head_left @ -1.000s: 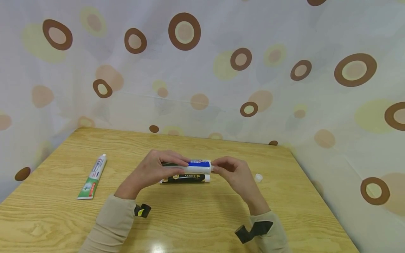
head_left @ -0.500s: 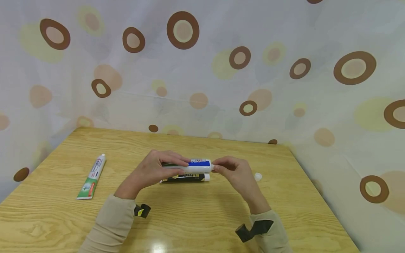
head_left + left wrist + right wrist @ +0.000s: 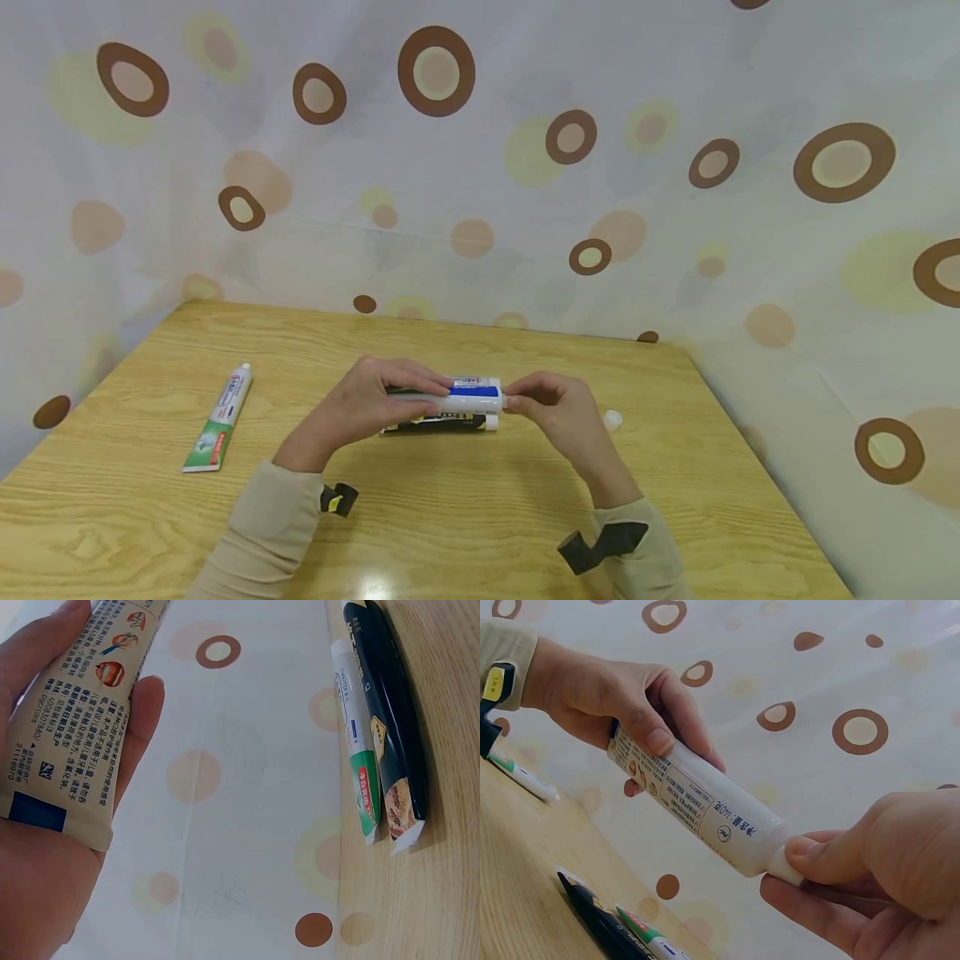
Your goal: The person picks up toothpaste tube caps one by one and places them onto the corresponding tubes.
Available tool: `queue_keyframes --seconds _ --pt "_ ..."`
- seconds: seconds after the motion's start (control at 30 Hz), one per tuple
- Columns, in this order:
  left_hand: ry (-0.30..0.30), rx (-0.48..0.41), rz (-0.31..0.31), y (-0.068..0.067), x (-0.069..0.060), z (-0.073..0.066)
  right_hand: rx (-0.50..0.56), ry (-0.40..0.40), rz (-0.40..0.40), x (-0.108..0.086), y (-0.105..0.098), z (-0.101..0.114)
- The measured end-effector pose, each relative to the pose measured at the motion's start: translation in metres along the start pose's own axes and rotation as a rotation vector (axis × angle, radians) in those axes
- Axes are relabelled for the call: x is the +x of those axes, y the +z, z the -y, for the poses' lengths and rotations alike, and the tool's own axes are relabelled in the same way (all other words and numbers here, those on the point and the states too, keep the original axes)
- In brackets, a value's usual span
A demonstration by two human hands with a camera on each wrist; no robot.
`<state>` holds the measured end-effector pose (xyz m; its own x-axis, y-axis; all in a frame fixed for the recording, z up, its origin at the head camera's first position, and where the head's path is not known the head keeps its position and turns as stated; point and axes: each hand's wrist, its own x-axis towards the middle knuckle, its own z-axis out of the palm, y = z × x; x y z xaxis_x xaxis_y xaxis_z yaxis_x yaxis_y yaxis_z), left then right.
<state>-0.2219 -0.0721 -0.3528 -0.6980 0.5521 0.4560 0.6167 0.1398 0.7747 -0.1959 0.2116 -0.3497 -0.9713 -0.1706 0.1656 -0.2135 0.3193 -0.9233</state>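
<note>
My left hand (image 3: 367, 398) grips a white and blue toothpaste tube (image 3: 476, 402) around its body, holding it level above the table. At the tube's right end, my right hand (image 3: 562, 417) pinches a small white cap (image 3: 780, 868) between thumb and fingertips, and the cap touches the tube's end. Small print covers the side of this tube in both wrist views. Below it lies a black toothpaste tube (image 3: 450, 423), partly hidden by the left hand and the held tube. Beside the black one, a green and white tube (image 3: 358, 735) shows in the left wrist view.
Another green and white toothpaste tube (image 3: 219, 421) lies at the left of the wooden table (image 3: 420, 533). A loose round white piece (image 3: 612, 419), like a cap, sits right of the right hand. A curtain (image 3: 495, 200) with circle patterns hangs behind the table.
</note>
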Motion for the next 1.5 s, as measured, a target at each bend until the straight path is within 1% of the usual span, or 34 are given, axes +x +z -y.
queue_keyframes --seconds 0.07,0.2,0.33,0.43,0.53,0.63,0.73,0.83,1.03,1.17,1.3,1.4,1.5 --pt "0.010 0.010 0.003 0.000 0.000 0.000 -0.002 0.002 0.002 0.000 0.000 0.000" --pt "0.009 0.032 0.006 -0.001 0.000 0.000 -0.015 0.001 0.009 0.002 0.001 -0.001" --pt "-0.028 0.054 0.022 -0.002 0.000 0.001 -0.028 0.003 0.033 0.002 0.003 -0.002" --pt "-0.064 0.067 0.054 -0.002 0.000 0.001 -0.058 0.009 0.051 0.002 0.003 -0.004" --pt "-0.084 0.090 0.097 -0.002 0.000 0.002 -0.097 0.025 0.075 0.002 0.003 -0.006" --pt "-0.088 0.121 0.138 -0.002 0.001 0.004 -0.120 0.046 0.105 0.002 0.003 -0.007" --pt "-0.090 0.137 0.167 -0.002 0.001 0.005 -0.129 0.055 0.129 0.002 0.003 -0.007" --pt "-0.097 0.141 0.193 -0.002 0.001 0.005 -0.138 0.060 0.146 0.002 0.003 -0.007" --pt "-0.148 0.128 0.265 -0.001 0.000 0.008 -0.194 0.087 0.180 0.002 0.003 -0.009" --pt "-0.186 0.132 0.293 0.001 0.001 0.009 -0.231 0.079 0.196 0.004 0.003 -0.014" --pt "-0.217 0.152 0.316 0.004 0.001 0.010 -0.243 0.063 0.226 0.007 0.002 -0.019" --pt "-0.212 0.180 0.337 0.007 0.002 0.013 -0.243 0.061 0.253 0.008 0.002 -0.023" --pt "-0.194 0.218 0.348 0.010 0.002 0.016 -0.245 0.062 0.271 0.008 0.002 -0.026"
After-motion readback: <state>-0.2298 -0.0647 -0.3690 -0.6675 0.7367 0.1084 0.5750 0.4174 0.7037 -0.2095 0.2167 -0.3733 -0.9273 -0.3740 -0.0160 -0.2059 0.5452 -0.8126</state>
